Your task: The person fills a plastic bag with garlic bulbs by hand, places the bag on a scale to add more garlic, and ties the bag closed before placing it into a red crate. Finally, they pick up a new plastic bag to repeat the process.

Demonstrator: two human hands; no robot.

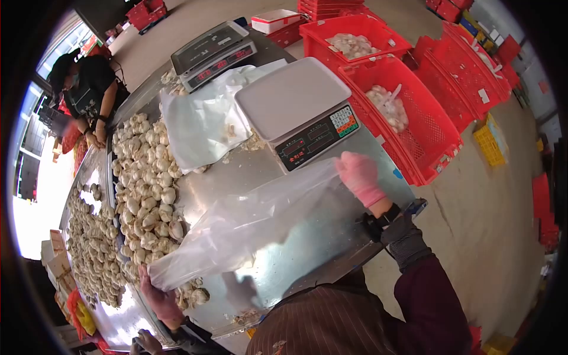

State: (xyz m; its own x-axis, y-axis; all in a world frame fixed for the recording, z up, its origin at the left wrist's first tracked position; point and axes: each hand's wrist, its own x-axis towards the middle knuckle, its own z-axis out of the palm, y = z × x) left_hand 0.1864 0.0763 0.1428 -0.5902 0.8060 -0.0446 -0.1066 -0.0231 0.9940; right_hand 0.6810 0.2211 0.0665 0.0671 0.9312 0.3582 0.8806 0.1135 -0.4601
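Note:
A clear plastic bag is stretched flat across the metal table between my two hands. My right hand, in a pink glove, grips its right end just below the white scale. At the lower left, my left hand, also in a pink glove, holds the other end beside the heap of garlic bulbs. A stack of white plastic bags lies between the garlic and the scale.
A second scale stands at the far edge. Red crates holding bagged garlic stand at the right. A person is at the upper left. Another person's hand shows at the bottom left. More garlic lies at the left.

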